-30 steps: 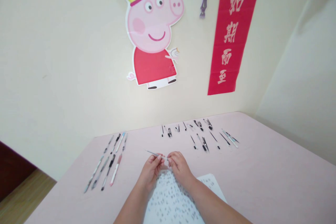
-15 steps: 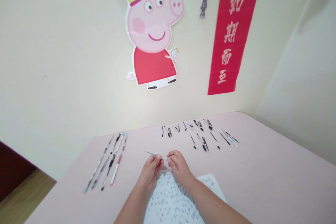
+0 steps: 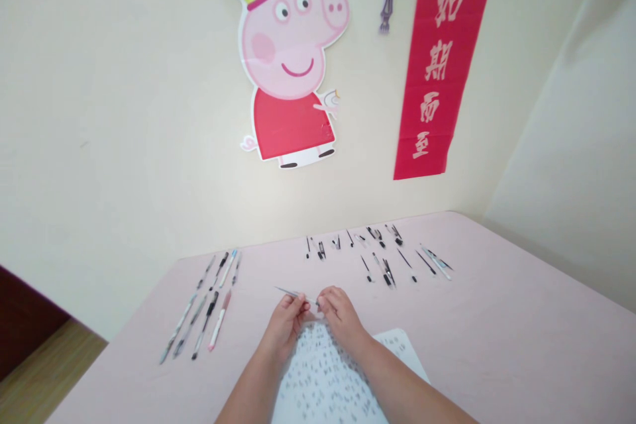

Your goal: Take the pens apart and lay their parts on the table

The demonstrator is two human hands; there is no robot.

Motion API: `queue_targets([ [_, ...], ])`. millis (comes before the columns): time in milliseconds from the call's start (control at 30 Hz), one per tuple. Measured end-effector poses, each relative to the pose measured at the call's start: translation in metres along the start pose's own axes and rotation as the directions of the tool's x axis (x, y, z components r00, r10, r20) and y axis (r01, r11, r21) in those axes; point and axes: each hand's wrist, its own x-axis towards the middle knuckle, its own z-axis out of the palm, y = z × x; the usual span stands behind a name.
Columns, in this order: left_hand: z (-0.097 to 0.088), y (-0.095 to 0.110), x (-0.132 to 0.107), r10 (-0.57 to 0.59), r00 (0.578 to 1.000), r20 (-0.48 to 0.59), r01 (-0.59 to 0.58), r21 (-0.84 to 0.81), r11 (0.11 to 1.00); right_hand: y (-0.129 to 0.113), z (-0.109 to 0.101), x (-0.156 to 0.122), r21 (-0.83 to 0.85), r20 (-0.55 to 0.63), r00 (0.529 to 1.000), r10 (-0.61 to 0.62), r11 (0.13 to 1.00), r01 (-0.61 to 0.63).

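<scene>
Between my two hands is a slim pen refill point(image 3: 285, 290), grey and narrow at its left end and paler toward the right. My left hand point(image 3: 288, 321) pinches it near the middle between thumb and fingers. At its right end, my right hand point(image 3: 338, 313) is closed with bent fingers, which hide that tip. Both hands are raised just over the top edge of a white sheet covered in small dark writing point(image 3: 322, 377). My forearms cross parts of that sheet.
Several whole pens point(image 3: 206, 316) lie in two rows on the pink tabletop point(image 3: 497, 344) at the left. Toward the back right are groups of loose pen parts point(image 3: 387, 273), including dark refills and caps. A wall point(image 3: 199, 205) borders the table's far edge.
My right hand has shifted very slightly, and a little dark end now shows beside its fingertips. The left hand's grip looks the same, and the pens and parts have not moved.
</scene>
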Motion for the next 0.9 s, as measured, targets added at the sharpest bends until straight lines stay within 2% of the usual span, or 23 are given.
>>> queue_targets([
  [167, -0.0005, -0.0014, 0.0006, 0.011, 1.000, 0.014, -0.011, 0.008, 1.000, 0.0007, 0.0008, 0.0003, -0.007, 0.008, 1.000, 0.005, 1.000, -0.005],
  [500, -0.0024, -0.0020, 0.0018, 0.014, 0.999, 0.029, -0.013, -0.028, 1.000, 0.0022, 0.0006, -0.0001, 0.002, -0.077, 0.997, 0.032, 0.999, -0.032],
  [900, -0.0008, -0.0015, 0.0031, 0.014, 1.000, -0.013, -0.014, -0.024, 1.000, 0.0039, 0.0015, 0.0004, -0.005, -0.042, 0.999, 0.002, 1.000, -0.002],
])
